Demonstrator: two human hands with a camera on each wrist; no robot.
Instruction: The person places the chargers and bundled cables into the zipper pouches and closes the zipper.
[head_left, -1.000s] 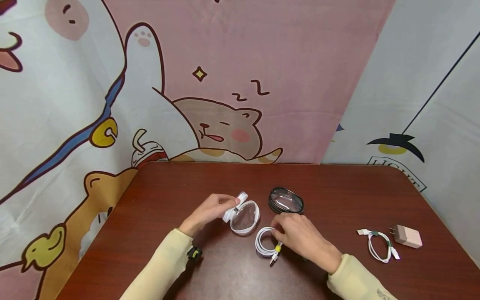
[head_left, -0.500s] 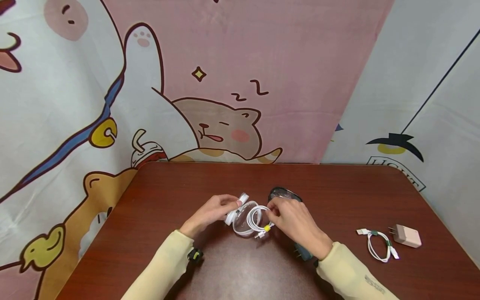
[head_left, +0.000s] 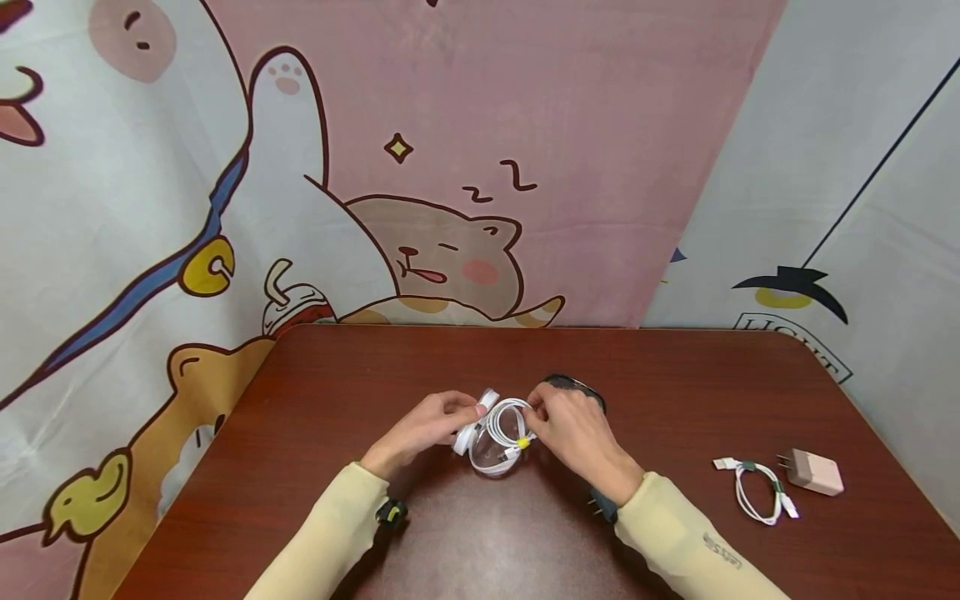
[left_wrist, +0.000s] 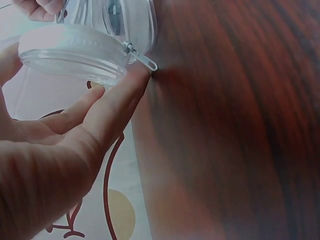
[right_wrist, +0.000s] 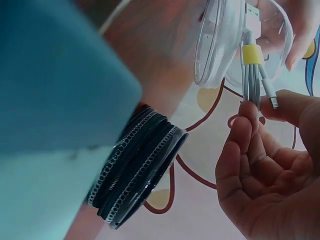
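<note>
My left hand [head_left: 426,427] grips a small clear zip case [head_left: 490,471] with white edging, its two halves spread apart. The metal zipper pull [left_wrist: 146,61] hangs beside my fingers in the left wrist view. Between thumb and fingertips, my right hand [head_left: 581,435] pinches a coiled white charging cable [right_wrist: 251,82] bound with a yellow tie [right_wrist: 252,54]. The coil lies over the case's open half in the head view; whether it touches the inside I cannot tell. Its USB plug [right_wrist: 252,20] points toward the case in the right wrist view.
Behind my right hand sits a black-edged clear zip case [head_left: 587,388], partly covered. A dark blue plug charger [head_left: 603,505] lies under my right wrist. Farther right on the brown table [head_left: 675,383] are a second white cable [head_left: 759,493] and a pale pink charger [head_left: 814,472].
My right hand has lifted the coiled cable off the table and carried it left and away from me, over the open clear case. My left hand has barely moved.
</note>
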